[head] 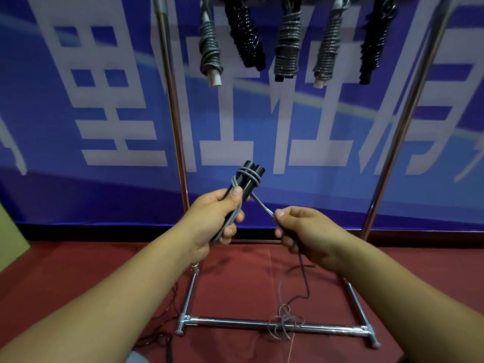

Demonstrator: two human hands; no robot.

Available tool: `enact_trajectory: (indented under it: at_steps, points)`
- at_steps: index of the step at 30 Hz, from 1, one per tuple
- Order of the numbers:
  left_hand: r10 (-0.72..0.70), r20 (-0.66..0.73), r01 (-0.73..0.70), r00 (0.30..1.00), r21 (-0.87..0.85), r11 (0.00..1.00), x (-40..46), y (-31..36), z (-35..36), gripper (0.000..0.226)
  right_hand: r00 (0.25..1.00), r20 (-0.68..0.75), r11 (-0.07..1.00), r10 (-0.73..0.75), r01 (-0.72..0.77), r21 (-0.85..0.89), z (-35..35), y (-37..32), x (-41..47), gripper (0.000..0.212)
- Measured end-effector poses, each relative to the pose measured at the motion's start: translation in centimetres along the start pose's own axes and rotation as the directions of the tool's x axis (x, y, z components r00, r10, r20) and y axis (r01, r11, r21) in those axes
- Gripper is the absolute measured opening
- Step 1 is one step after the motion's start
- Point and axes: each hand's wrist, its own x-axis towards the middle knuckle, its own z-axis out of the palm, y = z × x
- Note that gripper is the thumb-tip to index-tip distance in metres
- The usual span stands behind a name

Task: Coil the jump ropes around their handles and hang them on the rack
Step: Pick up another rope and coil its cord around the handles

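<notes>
Head view: my left hand (212, 218) grips the handles (248, 176), right hand (303, 231) pinches the rope (262, 205); slack tension could unravel the first wraps.

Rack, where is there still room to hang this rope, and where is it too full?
On the rack, five coiled ropes crowd the top rail's middle. Bare gaps show between the left pole and the first rope, and between the last rope and the right pole. The tangled loose rope clutters the bottom bar.

Both forearms enter bare from the lower frame corners; left hand (213, 221) and right hand (309, 235) seemingly wear no rings or gloves.
</notes>
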Motion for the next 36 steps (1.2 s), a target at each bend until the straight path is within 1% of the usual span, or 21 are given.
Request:
enact_trajectory:
  at_steps: [3, 5, 8, 11, 13, 15, 17, 18, 21, 24, 26, 28, 30, 33, 36]
  points:
    - [-0.002, -0.010, 0.003, 1.000, 0.016, 1.000, 0.1, -0.1, 0.0, 0.030, 0.997, -0.055, 0.987, -0.050, 0.041, -0.153, -0.2, 0.4, 0.1, 0.025]
    - [-0.002, -0.017, 0.003, 1.000, 0.024, 1.000, 0.1, -0.1, -0.1, 0.030, 0.995, -0.062, 0.969, -0.081, 0.064, -0.240, -0.3, 0.6, 0.1, 0.031]
    - [0.009, -0.041, -0.008, 0.999, 0.040, 0.999, 0.2, 0.1, -0.3, 0.033, 0.991, -0.072, 0.946, -0.113, 0.086, -0.312, -0.4, 0.6, 0.0, 0.037]
    - [0.026, -0.082, -0.024, 0.996, 0.026, 0.999, 0.3, 0.3, -0.6, 0.033, 0.986, -0.097, 0.941, -0.134, 0.096, -0.324, -0.4, 0.7, 0.2, 0.038]
    - [0.037, -0.112, -0.036, 0.993, 0.006, 0.999, 0.4, 0.5, -0.8, 0.033, 0.975, -0.143, 0.941, -0.171, 0.118, -0.317, -0.4, 0.6, 0.4, 0.031]
    - [0.050, -0.131, -0.050, 0.990, 0.003, 0.999, 0.5, 0.7, -1.1, 0.031, 0.970, -0.154, 0.961, -0.190, 0.151, -0.234, -0.3, 0.3, 0.3, 0.020]
    - [0.061, -0.152, -0.061, 0.987, 0.004, 0.998, 0.6, 0.6, -1.4, 0.028, 0.974, -0.116, 0.972, -0.196, 0.178, -0.151, -0.3, -0.1, 0.0, 0.011]
    - [0.062, -0.164, -0.062, 0.984, 0.007, 0.998, 0.6, 0.6, -1.6, 0.027, 0.973, -0.097, 0.971, -0.208, 0.194, -0.138, -0.3, -0.2, -0.2, 0.009]
    - [0.072, -0.183, -0.070, 0.980, 0.015, 0.997, 0.6, 0.6, -1.7, 0.025, 0.959, -0.115, 0.957, -0.258, 0.237, -0.167, -0.2, -0.3, -0.4, 0.010]
    - [0.095, -0.176, -0.094, 0.980, 0.013, 0.995, 0.5, 0.8, -1.5, 0.026, 0.951, -0.179, 0.953, -0.251, 0.210, -0.218, -0.5, -0.3, -0.3, 0.013]
    - [0.122, -0.166, -0.115, 0.979, 0.047, 0.992, 0.4, 0.9, -1.3, 0.026, 0.949, -0.181, 0.925, -0.257, 0.188, -0.330, -0.6, -0.2, -0.2, 0.016]
    - [0.150, -0.168, -0.134, 0.974, 0.101, 0.986, 0.3, 0.9, -1.2, 0.026, 0.948, -0.158, 0.875, -0.277, 0.181, -0.448, -0.7, -0.5, -0.5, 0.018]
    - [0.179, -0.181, -0.151, 0.967, 0.161, 0.975, 0.4, 0.9, -1.4, 0.025, 0.951, -0.113, 0.837, -0.289, 0.194, -0.511, -0.6, -0.9, -1.0, 0.020]
    - [0.227, -0.193, -0.171, 0.955, 0.269, 0.948, 0.6, 0.8, -2.0, 0.024, 0.951, -0.062, 0.824, -0.303, 0.229, -0.519, -0.3, -1.4, -1.5, 0.025]
    - [0.257, -0.202, -0.173, 0.945, 0.359, 0.917, 0.7, 0.4, -2.5, 0.023, 0.954, -0.044, 0.857, -0.297, 0.246, -0.452, -0.2, -1.3, -1.8, 0.028]
